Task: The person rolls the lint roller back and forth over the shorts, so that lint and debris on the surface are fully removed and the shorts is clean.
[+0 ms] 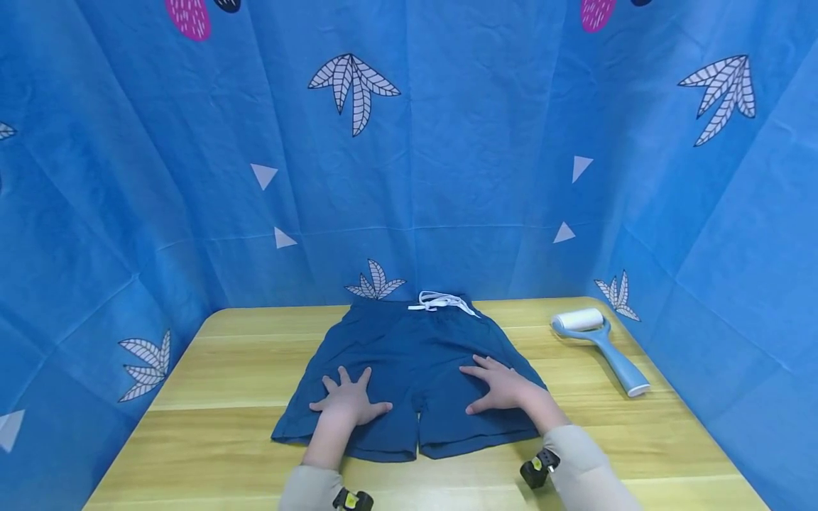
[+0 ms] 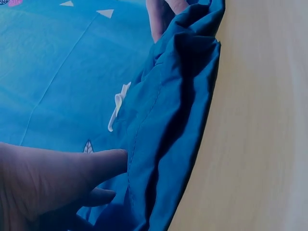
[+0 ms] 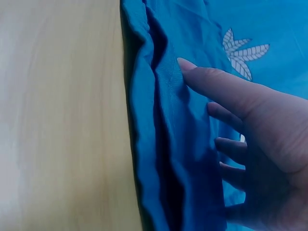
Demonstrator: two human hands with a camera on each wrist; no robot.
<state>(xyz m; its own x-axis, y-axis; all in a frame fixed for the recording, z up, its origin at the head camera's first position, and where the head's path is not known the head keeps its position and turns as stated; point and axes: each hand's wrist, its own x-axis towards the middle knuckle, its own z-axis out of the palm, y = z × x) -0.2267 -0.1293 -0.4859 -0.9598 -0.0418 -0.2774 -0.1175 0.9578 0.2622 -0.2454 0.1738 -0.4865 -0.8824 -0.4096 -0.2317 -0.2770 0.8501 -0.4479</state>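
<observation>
Dark blue shorts [image 1: 409, 355] lie spread flat on the wooden table, waistband at the far edge and leg openings toward me. A white drawstring [image 1: 441, 301] is tied in a bow at the waist. My left hand [image 1: 348, 403] rests with spread fingers on the left leg. On the right leg lies my right hand [image 1: 501, 387], its fingers spread too. Both wrist views look along the leg hems; in the right one the thumb [image 3: 207, 79] touches the fabric near the hem [image 3: 166, 96].
A lint roller [image 1: 601, 348] with a blue handle and white roll lies at the right of the table [image 1: 217, 397]. Blue patterned cloth [image 1: 486, 177] hangs behind the table and along both sides.
</observation>
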